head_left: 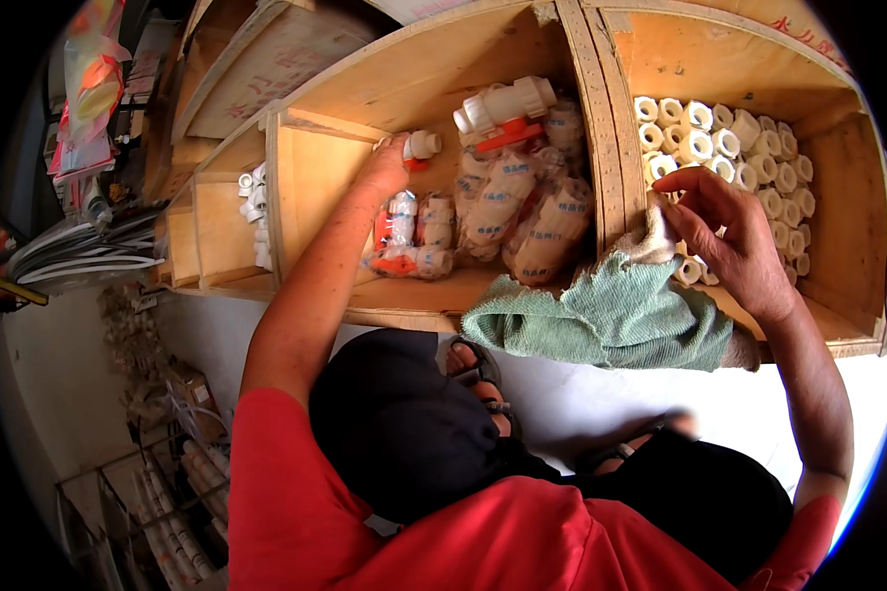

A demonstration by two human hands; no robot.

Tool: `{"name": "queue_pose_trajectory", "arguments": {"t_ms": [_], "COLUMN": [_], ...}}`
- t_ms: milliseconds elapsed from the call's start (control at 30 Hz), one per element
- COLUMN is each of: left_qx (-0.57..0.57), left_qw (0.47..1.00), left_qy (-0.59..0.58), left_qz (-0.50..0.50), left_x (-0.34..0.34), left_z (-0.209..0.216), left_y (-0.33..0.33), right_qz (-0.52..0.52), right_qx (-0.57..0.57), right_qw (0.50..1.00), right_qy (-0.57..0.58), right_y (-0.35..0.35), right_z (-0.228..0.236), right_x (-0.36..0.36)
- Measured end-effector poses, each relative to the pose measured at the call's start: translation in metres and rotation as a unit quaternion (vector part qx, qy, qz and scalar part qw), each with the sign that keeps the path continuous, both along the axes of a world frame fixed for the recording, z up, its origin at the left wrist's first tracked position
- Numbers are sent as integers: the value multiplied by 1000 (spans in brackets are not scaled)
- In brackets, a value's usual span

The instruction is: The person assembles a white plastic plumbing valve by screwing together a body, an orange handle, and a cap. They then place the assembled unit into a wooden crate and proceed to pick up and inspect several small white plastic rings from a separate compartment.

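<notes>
My left hand (388,167) reaches into the middle compartment of a wooden bin, its fingers wrapped round a white plastic valve (423,146) with a red handle. Part of that valve is hidden by the hand. Beside it lie several bagged white valves (503,202), some showing red handles, and an unbagged white valve (508,105) rests on top of the pile. Over the bin's front edge hangs a frayed green and beige cloth (601,310). At its upper corner, my right hand (724,227) pinches the beige part between thumb and fingers.
White pipe fittings (698,146) stand in rows in the right compartment, behind my right hand. A wooden divider (609,128) separates the compartments. More white fittings (254,202) lie in the left compartment. Pipes (168,512) sit on a rack at lower left.
</notes>
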State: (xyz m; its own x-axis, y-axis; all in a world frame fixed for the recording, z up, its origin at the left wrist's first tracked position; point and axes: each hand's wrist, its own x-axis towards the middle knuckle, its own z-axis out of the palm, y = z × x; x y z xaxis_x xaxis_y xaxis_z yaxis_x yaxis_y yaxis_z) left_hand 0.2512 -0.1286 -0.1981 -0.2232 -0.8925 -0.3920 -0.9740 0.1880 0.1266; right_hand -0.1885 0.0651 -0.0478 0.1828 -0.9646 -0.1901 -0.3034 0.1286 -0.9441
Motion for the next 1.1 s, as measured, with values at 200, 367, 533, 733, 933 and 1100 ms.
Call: {"name": "queue_pose_trajectory", "arguments": {"t_ms": [200,367,533,733,933,1100], "left_qx": [-27,-56,13,-39,-23,-91], "left_qw": [999,992,983,969,955,973], "left_qy": [-3,-88,-169,-190,-214,-146], "left_qz": [-43,-69,-70,-154,-204,-152], "left_x": [-1,-20,-37,-33,-35,-23], "left_z": [-19,-2,10,0,10,14], "left_y": [-8,5,15,19,22,28], "right_qz": [-6,-9,-7,-1,3,2], "right_qx": [-9,-9,3,6,0,11], "right_qw": [1000,1000,1000,1000,1000,1000], "right_qy": [2,-4,-6,-8,-10,-17], "right_y": [1,1,0,-1,-1,-1], "right_z": [0,2,3,3,1,-2], "right_x": [0,2,2,0,-1,-2]}}
